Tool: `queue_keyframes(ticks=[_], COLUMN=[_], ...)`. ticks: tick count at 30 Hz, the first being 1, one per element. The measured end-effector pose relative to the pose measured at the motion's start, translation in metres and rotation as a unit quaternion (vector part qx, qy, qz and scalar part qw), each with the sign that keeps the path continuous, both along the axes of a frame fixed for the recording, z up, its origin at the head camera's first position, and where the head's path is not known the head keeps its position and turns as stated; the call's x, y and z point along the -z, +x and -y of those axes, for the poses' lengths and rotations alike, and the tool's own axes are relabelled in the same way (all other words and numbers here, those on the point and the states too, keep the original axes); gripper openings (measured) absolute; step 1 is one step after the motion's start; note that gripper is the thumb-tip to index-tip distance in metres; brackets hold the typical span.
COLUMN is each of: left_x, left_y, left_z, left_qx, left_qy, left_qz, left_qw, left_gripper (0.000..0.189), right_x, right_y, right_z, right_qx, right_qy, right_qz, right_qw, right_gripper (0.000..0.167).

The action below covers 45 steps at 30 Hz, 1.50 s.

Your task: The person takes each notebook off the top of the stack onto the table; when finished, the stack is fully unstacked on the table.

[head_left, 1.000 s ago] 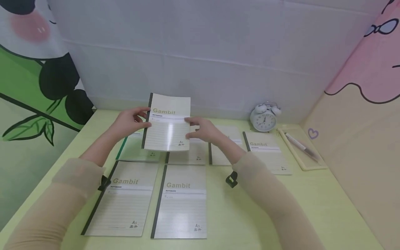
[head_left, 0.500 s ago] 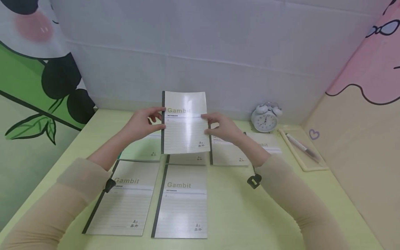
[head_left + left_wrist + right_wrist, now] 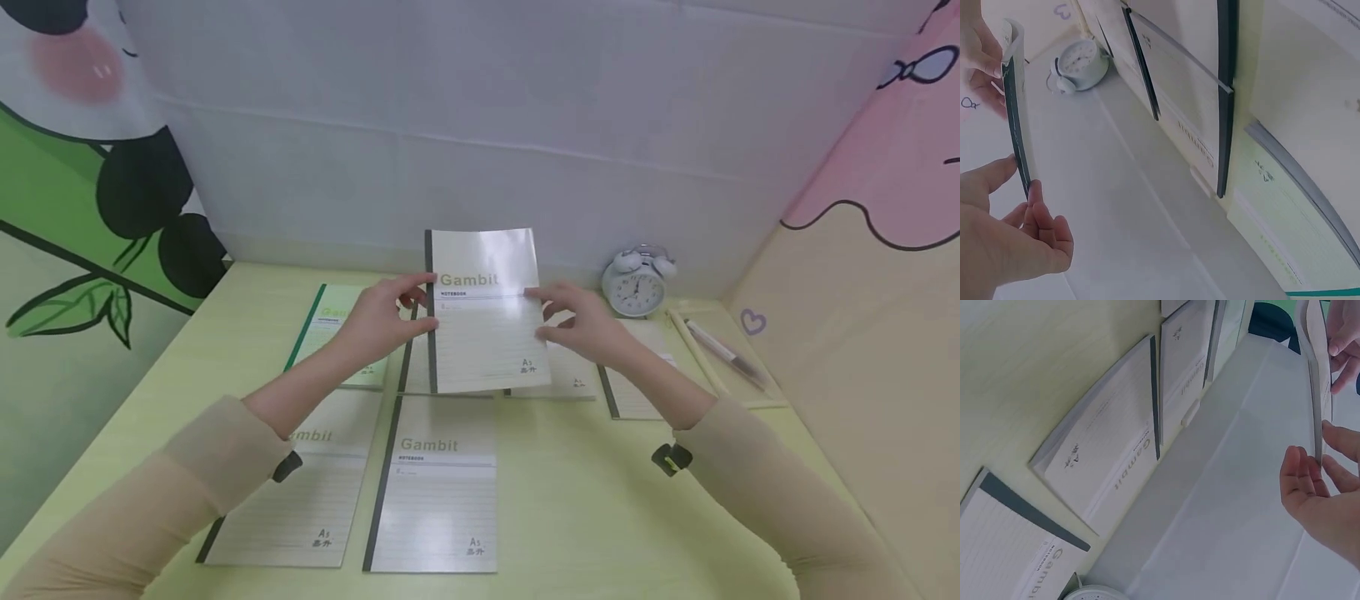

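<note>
Between both hands a white Gambit notebook [image 3: 487, 342] with a dark spine is held up above the table, front cover facing me. My left hand [image 3: 382, 321] pinches its spine edge; in the left wrist view that spine [image 3: 1017, 125] is seen edge-on between thumb and fingers. The opposite edge is pinched by my right hand [image 3: 581, 321]. Below and behind it lie a green-spined notebook [image 3: 333, 304] and several white ones, partly covered by the held notebook and my arms. Closer to me are two more white notebooks, one at the left [image 3: 300, 508] and one in the middle [image 3: 442, 517].
A white alarm clock [image 3: 635, 283] stands at the back right. Beside it lies a pale yellow mesh pouch [image 3: 757, 392] with a pen [image 3: 723, 350]. A white cloth wall [image 3: 480, 125] closes off the back of the yellow-green table [image 3: 600, 517].
Both hands have carried the notebook to the right, from above the green-spined notebook. It rose slightly, then came down a little. The notebooks on the table have stayed put.
</note>
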State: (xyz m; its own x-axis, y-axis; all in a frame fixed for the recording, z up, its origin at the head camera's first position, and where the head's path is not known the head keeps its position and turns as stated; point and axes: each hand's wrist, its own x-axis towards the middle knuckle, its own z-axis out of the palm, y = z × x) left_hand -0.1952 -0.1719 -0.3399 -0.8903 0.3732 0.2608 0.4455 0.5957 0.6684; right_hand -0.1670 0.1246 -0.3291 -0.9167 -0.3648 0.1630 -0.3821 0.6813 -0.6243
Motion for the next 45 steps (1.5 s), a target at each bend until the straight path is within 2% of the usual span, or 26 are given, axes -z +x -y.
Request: queue_keyframes(ticks=[4, 8, 15, 21, 30, 34, 40, 45], left_x=[0.008, 0.020, 0.041, 0.054, 0.079, 0.088, 0.097, 0.104], left_y=[0.010, 0.021, 0.039, 0.055, 0.070, 0.076, 0.081, 0.086], left_z=[-0.013, -0.023, -0.041, -0.057, -0.072, -0.076, -0.081, -0.083], left_qx=[0.011, 0.027, 0.062, 0.082, 0.110, 0.113, 0.129, 0.135], left_qy=[0.009, 0.016, -0.003, -0.017, -0.037, -0.047, -0.071, -0.097], left_qz=[0.004, 0.006, -0.014, 0.006, 0.032, 0.045, 0.037, 0.068], left_qw=[0.9999, 0.9995, 0.9979, 0.9964, 0.9927, 0.9915, 0.9884, 0.9838], left_gripper=[0.060, 0.062, 0.064, 0.066, 0.068, 0.068, 0.072, 0.074], right_x=[0.007, 0.016, 0.036, 0.048, 0.068, 0.080, 0.099, 0.112], right_y=[0.013, 0.024, 0.043, 0.059, 0.083, 0.092, 0.099, 0.104], right_z=[-0.016, -0.032, -0.056, -0.076, -0.096, -0.099, -0.105, -0.108], right_qx=[0.005, 0.010, -0.017, -0.038, -0.066, -0.078, -0.083, -0.082], right_qy=[0.007, -0.008, -0.027, -0.016, -0.005, -0.008, -0.018, -0.023], right_qz=[0.006, 0.020, 0.011, 0.010, 0.005, 0.022, 0.027, 0.028], right_qw=[0.9999, 0.9997, 0.9994, 0.9991, 0.9978, 0.9967, 0.9960, 0.9960], right_gripper=[0.059, 0.060, 0.062, 0.064, 0.062, 0.064, 0.063, 0.062])
